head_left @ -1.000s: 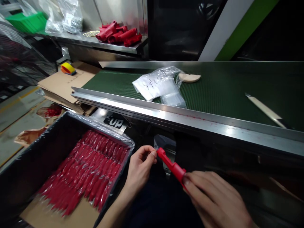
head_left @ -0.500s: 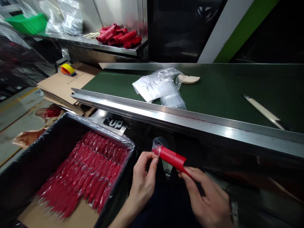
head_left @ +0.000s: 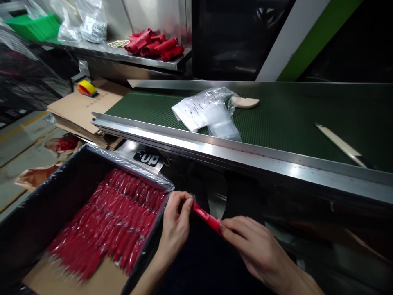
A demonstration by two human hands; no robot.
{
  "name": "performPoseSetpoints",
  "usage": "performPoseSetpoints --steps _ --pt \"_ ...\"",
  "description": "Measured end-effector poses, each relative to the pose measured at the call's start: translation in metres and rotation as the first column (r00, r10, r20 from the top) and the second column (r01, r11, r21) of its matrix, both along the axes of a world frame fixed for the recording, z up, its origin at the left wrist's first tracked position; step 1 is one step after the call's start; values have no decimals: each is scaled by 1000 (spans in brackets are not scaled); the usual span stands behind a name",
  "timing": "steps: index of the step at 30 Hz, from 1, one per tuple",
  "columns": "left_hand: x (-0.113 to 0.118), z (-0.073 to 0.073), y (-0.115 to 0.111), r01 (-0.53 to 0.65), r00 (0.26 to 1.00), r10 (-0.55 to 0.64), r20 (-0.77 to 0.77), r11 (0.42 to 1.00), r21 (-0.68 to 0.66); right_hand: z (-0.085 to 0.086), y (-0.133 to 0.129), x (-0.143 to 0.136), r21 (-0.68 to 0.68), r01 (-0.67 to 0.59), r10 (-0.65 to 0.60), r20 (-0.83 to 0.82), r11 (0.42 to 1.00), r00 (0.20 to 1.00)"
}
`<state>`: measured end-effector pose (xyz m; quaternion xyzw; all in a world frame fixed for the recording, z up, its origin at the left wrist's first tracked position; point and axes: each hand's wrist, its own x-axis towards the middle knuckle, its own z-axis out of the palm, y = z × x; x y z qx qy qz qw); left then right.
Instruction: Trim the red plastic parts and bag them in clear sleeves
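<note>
A slim red plastic piece (head_left: 207,217) is stretched between my two hands, in front of the conveyor's metal edge. My left hand (head_left: 177,217) pinches its upper left end between thumb and fingers. At the lower right end, my right hand (head_left: 250,241) has its fingers closed round the piece. Clear film was around the left end earlier; now that end is mostly covered by my fingers. Left of my hands, a lined box (head_left: 39,209) holds rows of red pieces in clear wrapping (head_left: 113,221).
A green conveyor belt (head_left: 276,127) carries plastic bags (head_left: 204,112), a pale curved piece (head_left: 245,102) and a knife-like tool (head_left: 339,143). Loose red parts (head_left: 155,44) lie on a metal shelf. Flat cardboard (head_left: 89,104) bears a yellow tape roll (head_left: 86,88).
The red piece has turned to show a narrower side and sits lower. My left hand has moved slightly left, and my right hand has shifted left along the piece.
</note>
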<state>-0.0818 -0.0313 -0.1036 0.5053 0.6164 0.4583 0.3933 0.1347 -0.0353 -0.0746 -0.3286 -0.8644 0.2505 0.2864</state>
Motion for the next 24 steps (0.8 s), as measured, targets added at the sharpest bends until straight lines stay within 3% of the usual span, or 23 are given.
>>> performPoseSetpoints --steps 3,5,11,16,19,24 --pt "-2 0 -1 97 995 -97 -20 995 -32 6 1 -2 118 -45 18 219 992 975" --pt "-1 1 -3 130 991 -131 -30 991 -26 5 0 -8 145 -11 -23 228 989 973" --pt "5 1 -9 87 996 -87 -2 996 -30 -12 -10 -30 177 248 -247 -24 953 969" --pt "22 -2 -18 93 995 -90 46 994 -58 -18 -17 -42 8 508 -498 -186 861 847" --pt "25 1 -19 121 992 -119 44 992 -27 -19 -12 -38 -60 464 -468 -149 884 871" --pt "22 19 -17 179 983 -176 -48 982 62 -17 1 -20 -28 190 -190 2 981 982"
